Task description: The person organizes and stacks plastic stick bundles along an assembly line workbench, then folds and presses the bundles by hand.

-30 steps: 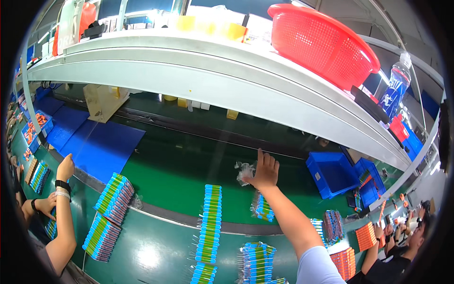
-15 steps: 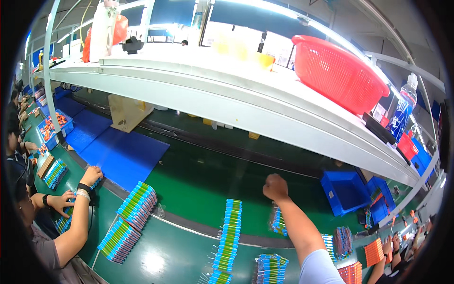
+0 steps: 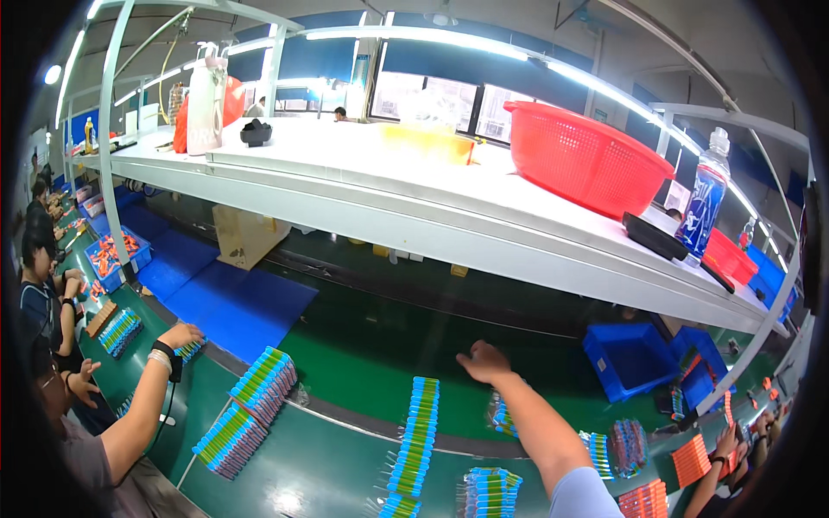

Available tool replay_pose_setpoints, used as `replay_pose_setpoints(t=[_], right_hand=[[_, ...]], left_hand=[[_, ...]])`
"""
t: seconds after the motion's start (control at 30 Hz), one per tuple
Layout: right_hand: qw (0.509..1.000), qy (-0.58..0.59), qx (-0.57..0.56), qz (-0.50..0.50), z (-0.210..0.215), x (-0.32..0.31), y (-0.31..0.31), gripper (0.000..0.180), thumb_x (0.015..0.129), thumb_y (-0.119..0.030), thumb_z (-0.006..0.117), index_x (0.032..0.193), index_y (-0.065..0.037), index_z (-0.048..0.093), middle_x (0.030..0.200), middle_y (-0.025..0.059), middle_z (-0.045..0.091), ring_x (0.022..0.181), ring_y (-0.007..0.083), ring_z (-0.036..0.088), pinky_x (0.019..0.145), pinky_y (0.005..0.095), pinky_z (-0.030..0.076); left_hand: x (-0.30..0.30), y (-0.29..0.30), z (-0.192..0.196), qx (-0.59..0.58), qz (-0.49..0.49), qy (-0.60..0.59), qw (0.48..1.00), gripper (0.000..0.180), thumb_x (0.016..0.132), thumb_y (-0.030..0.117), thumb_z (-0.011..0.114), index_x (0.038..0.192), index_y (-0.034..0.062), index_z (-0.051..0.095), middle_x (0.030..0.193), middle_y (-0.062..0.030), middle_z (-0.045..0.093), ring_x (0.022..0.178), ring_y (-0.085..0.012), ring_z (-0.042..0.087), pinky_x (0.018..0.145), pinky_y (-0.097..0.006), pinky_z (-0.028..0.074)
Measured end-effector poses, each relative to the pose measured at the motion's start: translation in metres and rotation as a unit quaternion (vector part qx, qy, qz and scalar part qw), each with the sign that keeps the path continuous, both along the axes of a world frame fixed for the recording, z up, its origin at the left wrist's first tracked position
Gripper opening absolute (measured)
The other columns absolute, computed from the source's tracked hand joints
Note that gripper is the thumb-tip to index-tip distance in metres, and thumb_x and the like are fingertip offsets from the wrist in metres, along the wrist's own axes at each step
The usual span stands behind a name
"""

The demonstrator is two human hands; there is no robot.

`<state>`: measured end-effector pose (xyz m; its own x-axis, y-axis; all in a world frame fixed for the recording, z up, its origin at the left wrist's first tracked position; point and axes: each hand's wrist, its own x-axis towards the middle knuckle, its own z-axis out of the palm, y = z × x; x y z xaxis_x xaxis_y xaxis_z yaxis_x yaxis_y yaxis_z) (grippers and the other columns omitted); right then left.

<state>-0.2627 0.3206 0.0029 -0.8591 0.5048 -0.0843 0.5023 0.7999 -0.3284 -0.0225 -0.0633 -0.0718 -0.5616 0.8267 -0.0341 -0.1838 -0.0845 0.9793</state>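
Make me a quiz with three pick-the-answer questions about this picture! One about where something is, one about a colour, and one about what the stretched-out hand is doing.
1. Where is the red basket?
A. On the white shelf
B. On the green belt
C. On the floor

2. What colour is the mat lying on the belt?
A. Yellow
B. Blue
C. Pink

3. How is the right hand?
A. Gripping a bottle
B. Stretched out over the belt, holding nothing that shows
C. Resting inside the basket

Answers:
1. A, the basket stands on top of the shelf, near a bottle.
2. B, the flat sheet is plain blue on the green belt.
3. B, the hand reaches forward above the belt, fingers loose and empty as far as shows, near a small bag of blue pieces.
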Motion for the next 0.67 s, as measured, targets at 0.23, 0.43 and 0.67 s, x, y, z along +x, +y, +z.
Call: replay_pose_setpoints(t=[0.23,0.43,0.67], right_hand=[[0.996,0.056,0.063,-0.039,0.01,0.022,-0.025,0.079,0.093,-0.065,0.049,0.151,-0.011,0.042,0.166,0.0189,0.007,0.151,0.0417,0.016,0.121,0.055,0.017],[0.945,0.297,0.055,0.128,0.079,0.093,-0.063,0.057,0.093,-0.045,0.062,0.131,-0.002,0.057,0.13,0.0226,0.06,0.124,0.0371,0.055,0.102,0.0479,0.043],[0.896,0.024,-0.369,0.248,0.085,0.317,-0.183,0.046,0.095,-0.033,0.069,0.125,-0.002,0.053,0.095,0.0079,0.07,0.083,0.0162,0.07,0.073,0.0316,0.054]], left_hand=[[0.008,0.002,-0.001,-0.041,0.041,0.056,0.997,0.035,0.105,0.028,0.051,0.091,0.001,0.069,0.079,-0.004,0.069,0.075,-0.0112,0.063,0.068,-0.03,0.052],[0.012,-0.003,-0.016,-0.038,0.1,-0.122,0.987,0.035,0.106,0.029,0.051,0.096,0.0028,0.071,0.083,-0.0027,0.069,0.077,-0.0107,0.063,0.071,-0.029,0.052],[0.021,-0.019,0.01,-0.046,0.093,-0.008,0.995,0.022,0.099,0.025,0.064,0.088,0.0059,0.069,0.087,-0.0111,0.072,0.073,-0.0255,0.069,0.071,-0.032,0.054]])
